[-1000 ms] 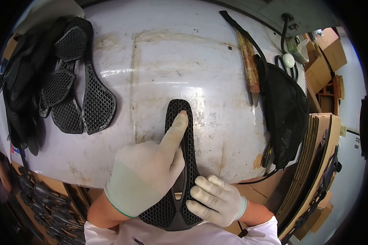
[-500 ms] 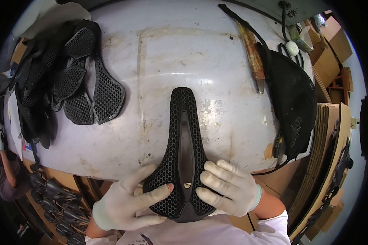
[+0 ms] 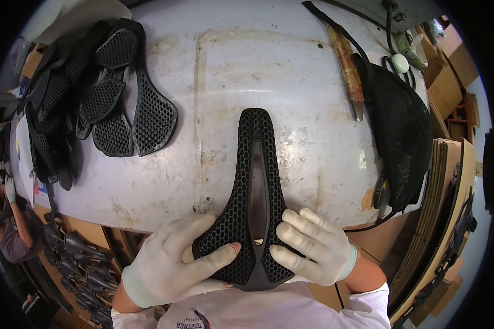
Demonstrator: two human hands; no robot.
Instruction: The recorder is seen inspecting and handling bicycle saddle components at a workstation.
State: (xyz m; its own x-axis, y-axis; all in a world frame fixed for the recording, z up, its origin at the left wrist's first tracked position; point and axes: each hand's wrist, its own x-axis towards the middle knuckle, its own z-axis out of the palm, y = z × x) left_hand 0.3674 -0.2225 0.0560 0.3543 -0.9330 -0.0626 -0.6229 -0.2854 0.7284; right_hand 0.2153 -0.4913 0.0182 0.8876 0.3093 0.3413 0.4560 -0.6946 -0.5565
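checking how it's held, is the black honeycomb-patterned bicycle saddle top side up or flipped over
Top side up: the saddle shows its honeycomb surface to the camera, between the white-gloved left hand and white-gloved right hand.

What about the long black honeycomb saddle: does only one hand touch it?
No, the white gloved left hand and right hand both touch the saddle.

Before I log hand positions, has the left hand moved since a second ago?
Yes: the left gloved hand has drawn back toward the table's near edge, from the nose of the bicycle saddle to its left wing.
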